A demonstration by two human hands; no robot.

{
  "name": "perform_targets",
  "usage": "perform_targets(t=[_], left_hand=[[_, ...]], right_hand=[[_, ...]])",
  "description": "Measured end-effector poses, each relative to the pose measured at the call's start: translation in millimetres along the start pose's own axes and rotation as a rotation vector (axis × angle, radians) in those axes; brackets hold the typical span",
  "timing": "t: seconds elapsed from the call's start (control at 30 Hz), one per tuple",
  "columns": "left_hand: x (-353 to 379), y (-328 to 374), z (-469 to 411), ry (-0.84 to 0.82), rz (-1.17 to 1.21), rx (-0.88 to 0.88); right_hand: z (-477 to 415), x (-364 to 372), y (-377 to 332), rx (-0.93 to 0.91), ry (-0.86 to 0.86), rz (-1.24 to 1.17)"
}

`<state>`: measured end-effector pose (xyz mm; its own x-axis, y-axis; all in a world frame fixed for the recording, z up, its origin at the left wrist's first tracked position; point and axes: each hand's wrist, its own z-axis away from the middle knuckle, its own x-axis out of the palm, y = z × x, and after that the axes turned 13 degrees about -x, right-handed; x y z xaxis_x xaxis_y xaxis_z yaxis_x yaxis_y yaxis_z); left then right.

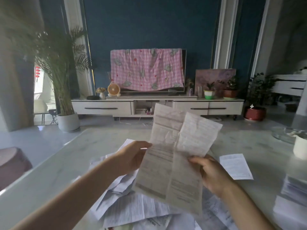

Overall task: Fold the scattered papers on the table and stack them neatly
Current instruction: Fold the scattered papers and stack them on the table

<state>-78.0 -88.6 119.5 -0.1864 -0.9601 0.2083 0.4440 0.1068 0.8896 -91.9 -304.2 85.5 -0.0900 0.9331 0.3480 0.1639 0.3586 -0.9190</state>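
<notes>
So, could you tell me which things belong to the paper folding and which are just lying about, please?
Job: creased sheet in left hand and right hand; scattered papers; paper stack.
Lying about: white container; glass dish; orange fan; potted palm.

Both arms are bare over all that shows of them. The left forearm (pixel 79 191) is slim and smooth and fills a long stretch from the lower left corner up to a narrow wrist. The right forearm (pixel 249 206) shows a shorter stretch from the lower right edge. The left hand (pixel 132 156) and the right hand (pixel 214 173) are bare as well, with slender fingers. On the right hand the knuckles stand out as a low ridge. The nails are too blurred to tell. Light falls on the upper sides of both arms and the undersides lie in shadow.
</notes>
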Motion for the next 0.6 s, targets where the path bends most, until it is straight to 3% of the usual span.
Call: perform_targets(t=[0.1,0.27,0.4,0.5,0.6], left_hand=[[-1,-9,1,-0.074,0.091,-0.135],[0,-22,-2,-0.14,-0.087,-0.221],[3,-25,-1,-0.083,-0.23,-0.14],[-4,-21,-1,-0.08,-0.256,-0.047],[-2,-24,-4,-0.065,-0.223,0.078]], right_hand=[[-1,-11,1,-0.042,0.002,0.012],[2,-22,5,-0.081,-0.078,0.17],[3,-27,4,0.015,-0.128,0.023],[1,-39,2,0.092,-0.098,-0.271],[11,-35,6,0.147,-0.196,-0.125]])
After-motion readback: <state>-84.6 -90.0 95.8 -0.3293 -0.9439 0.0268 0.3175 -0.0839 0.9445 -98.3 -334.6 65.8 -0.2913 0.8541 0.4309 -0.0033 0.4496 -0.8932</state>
